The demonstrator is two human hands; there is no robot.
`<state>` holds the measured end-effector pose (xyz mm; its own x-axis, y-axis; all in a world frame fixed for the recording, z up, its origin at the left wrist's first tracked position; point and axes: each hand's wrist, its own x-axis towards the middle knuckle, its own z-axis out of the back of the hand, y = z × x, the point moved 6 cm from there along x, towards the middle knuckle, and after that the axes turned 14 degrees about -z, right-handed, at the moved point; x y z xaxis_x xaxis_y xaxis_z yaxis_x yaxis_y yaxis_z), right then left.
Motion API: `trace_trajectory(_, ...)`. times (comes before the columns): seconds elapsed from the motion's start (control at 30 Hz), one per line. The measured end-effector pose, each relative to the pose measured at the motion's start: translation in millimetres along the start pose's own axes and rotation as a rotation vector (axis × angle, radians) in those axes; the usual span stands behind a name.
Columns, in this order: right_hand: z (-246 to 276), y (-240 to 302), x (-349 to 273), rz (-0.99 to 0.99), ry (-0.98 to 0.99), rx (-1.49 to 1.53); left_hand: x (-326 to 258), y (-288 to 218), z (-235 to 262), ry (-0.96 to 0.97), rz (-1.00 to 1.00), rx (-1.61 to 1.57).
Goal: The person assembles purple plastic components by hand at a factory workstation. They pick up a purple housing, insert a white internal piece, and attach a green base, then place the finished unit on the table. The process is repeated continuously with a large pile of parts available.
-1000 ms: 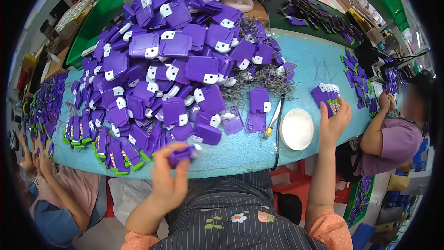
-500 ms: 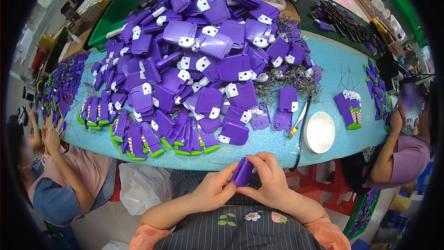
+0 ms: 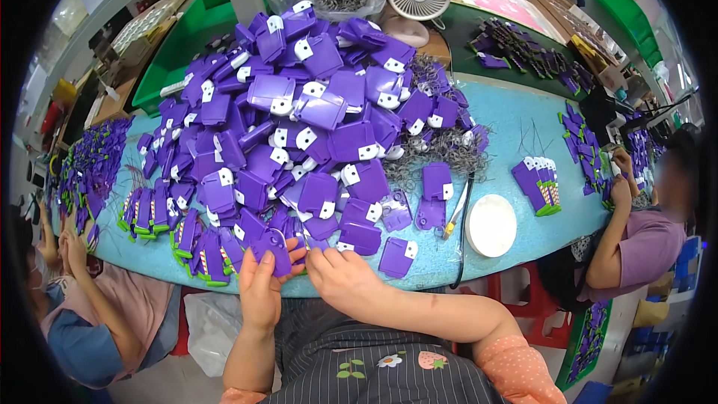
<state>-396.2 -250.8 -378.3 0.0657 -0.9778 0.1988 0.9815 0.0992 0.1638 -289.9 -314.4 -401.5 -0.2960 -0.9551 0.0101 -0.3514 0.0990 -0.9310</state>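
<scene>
My left hand (image 3: 260, 292) holds a flat purple plastic shell (image 3: 274, 253) between thumb and fingers, at the front edge of the pile. A thin pale line curves along the shell's upper side. Just right of it, my right hand (image 3: 345, 278) is closed with its fingertips pinched together by the pile's edge. What the pinch holds, if anything, is hidden. A purple shell with a white corner (image 3: 398, 257) lies flat on the table, beyond my right hand. Close by on the left are purple pieces with striped bands and green ends (image 3: 213, 265).
A large heap of purple and white shells (image 3: 321, 108) covers the blue table (image 3: 516, 112). To the right are grey wire coils (image 3: 426, 161), a yellow-handled tool (image 3: 449, 230), a white bowl (image 3: 491, 226) and several green-ended pieces (image 3: 537, 183). People sit at both sides.
The purple piece held by both hands is gone from them; a white-cornered shell now lies on the table front. Both hands have moved forward and left to the pile, the left now holding a shell.
</scene>
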Motion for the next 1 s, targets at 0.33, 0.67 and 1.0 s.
trace_trajectory(0.33, -3, -13, 2, 0.101, 0.067, 0.047, 8, 10, 8, -0.016, -0.002, 0.018)
trace_trajectory(0.67, 43, -89, -20, -0.332, 0.404, 1.876, 6, 6, 5, -0.005, -0.039, -0.026)
trace_trajectory(1.0, -15, -17, -88, -0.53, 0.62, 1.965, -54, 22, -39, 0.262, 0.266, -0.3)
